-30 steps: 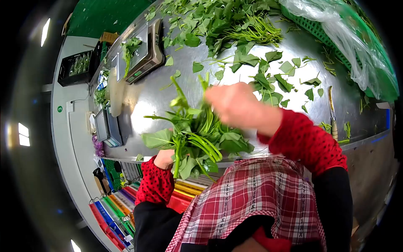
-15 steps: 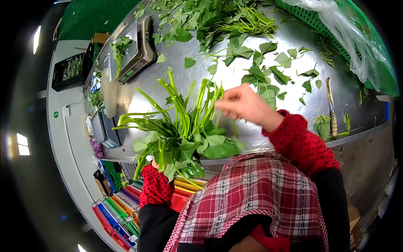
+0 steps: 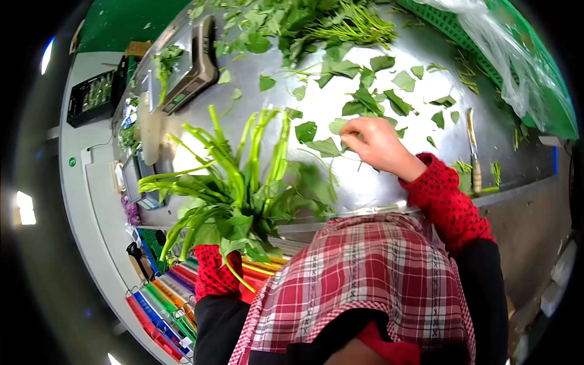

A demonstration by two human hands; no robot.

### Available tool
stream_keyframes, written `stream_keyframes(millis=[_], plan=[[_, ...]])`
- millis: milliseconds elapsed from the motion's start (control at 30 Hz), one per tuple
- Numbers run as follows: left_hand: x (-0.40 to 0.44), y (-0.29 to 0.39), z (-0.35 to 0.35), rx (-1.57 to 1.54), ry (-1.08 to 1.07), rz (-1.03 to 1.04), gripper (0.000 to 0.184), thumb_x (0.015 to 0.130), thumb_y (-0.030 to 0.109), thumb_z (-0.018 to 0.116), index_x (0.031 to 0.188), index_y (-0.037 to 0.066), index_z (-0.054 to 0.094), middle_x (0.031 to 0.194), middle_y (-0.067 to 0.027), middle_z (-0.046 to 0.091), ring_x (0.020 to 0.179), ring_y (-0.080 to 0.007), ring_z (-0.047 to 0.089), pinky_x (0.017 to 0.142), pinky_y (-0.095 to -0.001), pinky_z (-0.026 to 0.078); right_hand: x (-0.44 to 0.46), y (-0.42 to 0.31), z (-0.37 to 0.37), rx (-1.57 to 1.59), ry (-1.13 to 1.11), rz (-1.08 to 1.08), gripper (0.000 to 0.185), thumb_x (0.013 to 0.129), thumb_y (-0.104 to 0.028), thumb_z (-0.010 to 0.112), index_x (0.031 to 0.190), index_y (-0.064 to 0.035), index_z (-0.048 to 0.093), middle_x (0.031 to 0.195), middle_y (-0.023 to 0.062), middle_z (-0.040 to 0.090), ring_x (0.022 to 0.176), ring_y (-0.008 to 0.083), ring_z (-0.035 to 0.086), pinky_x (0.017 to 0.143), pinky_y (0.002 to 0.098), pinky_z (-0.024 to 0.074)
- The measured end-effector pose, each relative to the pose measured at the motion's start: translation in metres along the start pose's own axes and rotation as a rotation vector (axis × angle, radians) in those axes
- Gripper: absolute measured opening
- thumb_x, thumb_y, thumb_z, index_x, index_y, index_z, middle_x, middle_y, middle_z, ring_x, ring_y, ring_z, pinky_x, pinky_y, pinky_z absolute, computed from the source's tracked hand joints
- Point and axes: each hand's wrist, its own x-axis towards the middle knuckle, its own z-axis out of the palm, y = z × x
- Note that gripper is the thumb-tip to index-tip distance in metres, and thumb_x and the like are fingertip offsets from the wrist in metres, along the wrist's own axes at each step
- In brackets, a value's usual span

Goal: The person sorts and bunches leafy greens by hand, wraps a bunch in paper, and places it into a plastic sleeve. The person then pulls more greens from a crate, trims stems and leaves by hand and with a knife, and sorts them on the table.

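A bunch of leafy greens point(image 3: 234, 182) with thick pale-green stems points stems-up at the table's near edge. Beneath it, my left hand is hidden by leaves; only the red dotted sleeve point(image 3: 213, 271) shows, and the bunch rests in that hand's grip. To the right of the bunch, over the metal table point(image 3: 377, 188), my right hand point(image 3: 377, 145) has its fingers pinched together. Loose leaves point(image 3: 324, 146) lie right by its fingertips, and I cannot make out whether it holds one of them.
A large pile of greens point(image 3: 292, 24) covers the far side. A scale point(image 3: 198, 70) stands at left with greens on it. At right lies a knife point(image 3: 473, 146) with a wooden handle. A green basket point(image 3: 462, 36) with clear plastic film point(image 3: 511, 61) stands behind it.
My right hand has moved right, away from the bunch's stems, to a spot above the table. The bunch has shifted left and slightly tilted with my left hand.
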Motion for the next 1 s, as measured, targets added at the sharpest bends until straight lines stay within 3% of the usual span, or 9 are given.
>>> stream_keyframes(millis=[100,267,367,433,533,633,733,867,1000], plan=[[-0.009,-0.002,-0.003,0.006,0.029,0.002,0.048,0.082,0.008,0.070,0.128,0.005,0.054,0.121,-0.0076,0.060,0.107,-0.0199,0.058,0.091,-0.0341,0.050,-0.014,0.002,0.037,-0.169,-0.189,-0.036,0.014,0.083,-0.019,0.064,0.081,-0.0061,0.069,0.079,0.0103,0.067,0.071,0.0288,0.065,0.062,0.0374,0.0510],[-0.027,-0.007,-0.007,0.019,0.055,-0.012,0.049,0.081,0.009,0.071,0.127,0.005,0.055,0.121,-0.0076,0.060,0.108,-0.0200,0.057,0.090,-0.0341,0.050,-0.007,-0.031,0.114,-0.258,-0.224,-0.301,0.012,0.076,-0.016,0.067,0.077,-0.0045,0.062,0.078,0.0096,0.057,0.065,0.0271,0.062,0.056,0.0371,0.0496],[-0.039,-0.010,-0.007,0.049,0.069,-0.015,0.049,0.081,0.010,0.072,0.127,0.005,0.055,0.121,-0.0075,0.060,0.108,-0.0200,0.057,0.090,-0.0342,0.050,-0.008,-0.020,0.178,-0.432,-0.176,-0.803,0.016,0.065,-0.013,0.067,0.077,-0.0047,0.061,0.080,0.0083,0.054,0.068,0.0229,0.061,0.053,0.0353,0.0499],[-0.044,-0.013,-0.004,0.044,0.064,-0.021,0.050,0.081,0.011,0.072,0.127,0.005,0.055,0.121,-0.0075,0.060,0.108,-0.0201,0.057,0.090,-0.0342,0.050,-0.013,-0.004,0.203,-0.518,-0.450,-0.738,0.015,0.066,-0.013,0.066,0.078,-0.0050,0.062,0.081,0.0094,0.057,0.070,0.0251,0.063,0.053,0.0379,0.0505],[-0.042,-0.016,0.008,0.080,0.033,-0.025,0.050,0.080,0.012,0.073,0.127,0.005,0.056,0.121,-0.0075,0.060,0.108,-0.0201,0.057,0.090,-0.0342,0.050,-0.001,-0.022,0.151,-0.385,-0.410,-0.468,0.009,0.070,-0.011,0.066,0.078,-0.0074,0.067,0.079,0.0127,0.063,0.073,0.0270,0.065,0.059,0.0403,0.0521],[-0.021,-0.017,0.036,0.092,-0.052,-0.010,0.051,0.080,0.013,0.074,0.126,0.004,0.056,0.120,-0.0074,0.060,0.108,-0.0202,0.057,0.090,-0.0343,0.050,0.014,-0.020,0.100,0.452,-0.365,0.181,0.021,0.080,-0.016,0.072,0.093,-0.0002,0.068,0.080,0.0110,0.068,0.067,0.0212,0.063,0.061,0.0347,0.0503],[0.005,-0.016,0.072,0.112,-0.156,0.024,0.051,0.079,0.013,0.075,0.126,0.004,0.056,0.120,-0.0074,0.060,0.108,-0.0202,0.057,0.090,-0.0343,0.050,0.012,-0.036,0.063,0.879,-0.408,0.416,0.021,0.089,-0.020,0.069,0.093,0.0014,0.067,0.080,-0.0019,0.065,0.067,0.0052,0.057,0.059,0.0218,0.0447],[0.027,-0.012,0.098,0.109,-0.249,0.056,0.052,0.078,0.015,0.075,0.125,0.004,0.056,0.120,-0.0073,0.060,0.109,-0.0202,0.057,0.090,-0.0344,0.049,0.004,-0.052,0.056,1.172,-0.396,0.389,0.020,0.090,-0.016,0.067,0.100,0.0013,0.068,0.080,0.0015,0.067,0.067,0.0077,0.061,0.063,0.0221,0.0503],[0.027,-0.005,0.089,0.114,-0.282,0.050,0.052,0.078,0.016,0.076,0.125,0.004,0.057,0.120,-0.0073,0.060,0.109,-0.0203,0.056,0.090,-0.0344,0.049,0.006,-0.058,0.041,1.067,-0.373,0.304,0.019,0.091,-0.008,0.062,0.108,0.0014,0.067,0.083,0.0037,0.067,0.070,0.0077,0.061,0.062,0.0215,0.0508]])
